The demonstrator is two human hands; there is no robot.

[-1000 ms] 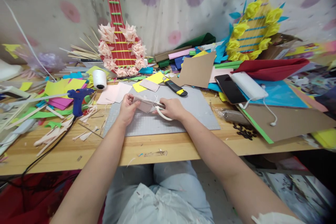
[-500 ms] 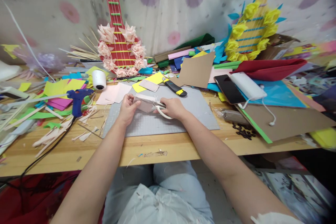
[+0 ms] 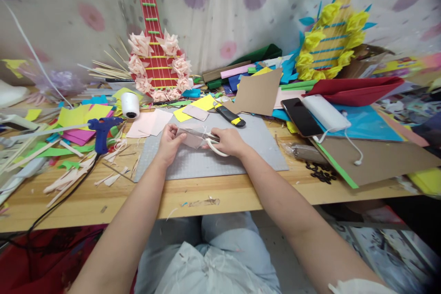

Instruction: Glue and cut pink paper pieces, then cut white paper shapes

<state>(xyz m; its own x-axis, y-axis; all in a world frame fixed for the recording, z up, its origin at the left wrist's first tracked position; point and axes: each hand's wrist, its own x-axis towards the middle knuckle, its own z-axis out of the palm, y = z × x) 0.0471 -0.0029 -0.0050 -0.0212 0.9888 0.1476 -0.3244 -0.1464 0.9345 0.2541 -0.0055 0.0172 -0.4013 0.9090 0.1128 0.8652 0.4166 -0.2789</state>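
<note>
My left hand (image 3: 168, 143) pinches a small pale pink piece of paper (image 3: 191, 138) above the grey cutting mat (image 3: 248, 147). My right hand (image 3: 229, 141) grips white-handled scissors (image 3: 212, 145), their blades reaching left into the pink piece. Both hands hover just over the middle of the mat, close together.
A yellow-black utility knife (image 3: 230, 115) lies on the mat's far edge. A blue glue gun (image 3: 102, 129), a white thread spool (image 3: 130, 104) and paper strips lie left. A phone (image 3: 302, 116), a white power bank (image 3: 325, 112) and cardboard lie right. Two paper guitars lean on the back wall.
The hands stay in place over the mat. The pink piece has shifted slightly in my left fingers as the scissors work on it.
</note>
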